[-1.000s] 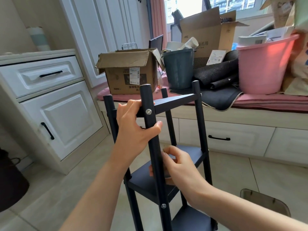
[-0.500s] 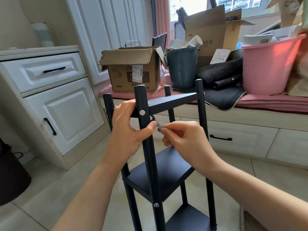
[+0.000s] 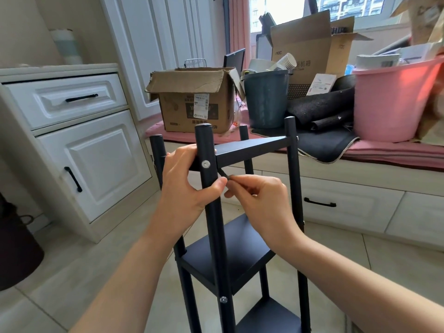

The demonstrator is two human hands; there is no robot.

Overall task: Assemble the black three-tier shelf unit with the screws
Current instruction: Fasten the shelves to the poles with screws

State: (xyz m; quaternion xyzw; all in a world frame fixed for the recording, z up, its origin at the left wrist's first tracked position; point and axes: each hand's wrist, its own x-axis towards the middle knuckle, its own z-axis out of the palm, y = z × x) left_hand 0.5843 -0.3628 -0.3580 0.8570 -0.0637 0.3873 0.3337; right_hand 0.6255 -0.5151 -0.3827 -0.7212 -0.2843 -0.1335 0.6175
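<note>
The right hand (image 3: 259,200) pinches what looks like a hex key (image 3: 223,173) slanting up-left under the top shelf (image 3: 249,150), just right of the post (image 3: 211,212) the left hand (image 3: 187,181) grips.

- White cabinet (image 3: 72,145) at left, black handles on drawer and door.
- Open cardboard box (image 3: 194,99) on pink-cushioned window bench (image 3: 384,155).
- Dark grey bucket (image 3: 265,99) just beside the box, paper cups (image 3: 287,61) above its rim.
- Pink tub (image 3: 394,99) at right.
- Black mats (image 3: 322,116) between bucket and tub.
</note>
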